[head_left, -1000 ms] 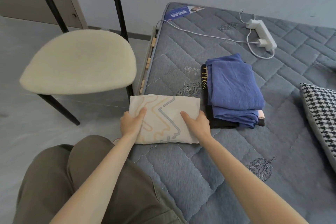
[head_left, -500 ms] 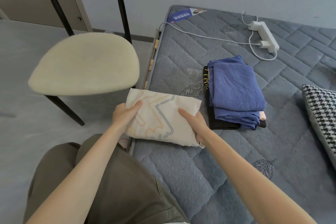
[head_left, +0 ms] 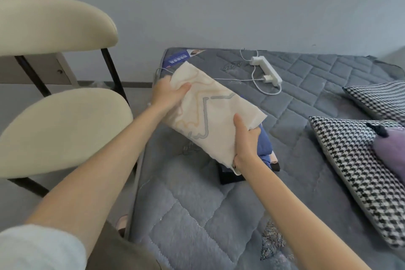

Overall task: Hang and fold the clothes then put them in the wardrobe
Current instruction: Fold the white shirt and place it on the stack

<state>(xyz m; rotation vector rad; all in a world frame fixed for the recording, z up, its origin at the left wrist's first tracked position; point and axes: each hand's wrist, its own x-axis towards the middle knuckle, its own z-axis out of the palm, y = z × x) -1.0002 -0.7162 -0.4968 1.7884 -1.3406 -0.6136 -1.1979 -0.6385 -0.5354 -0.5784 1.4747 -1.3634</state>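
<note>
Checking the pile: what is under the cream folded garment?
A blue folded garment, a pink edge and a black garment peek out below it, on the mattress. The cream garment covers the rest.

Arms outstretched, left hand [head_left: 168,94] and right hand [head_left: 245,139] grip the folded cloth [head_left: 210,120], thumbs on top.
</note>
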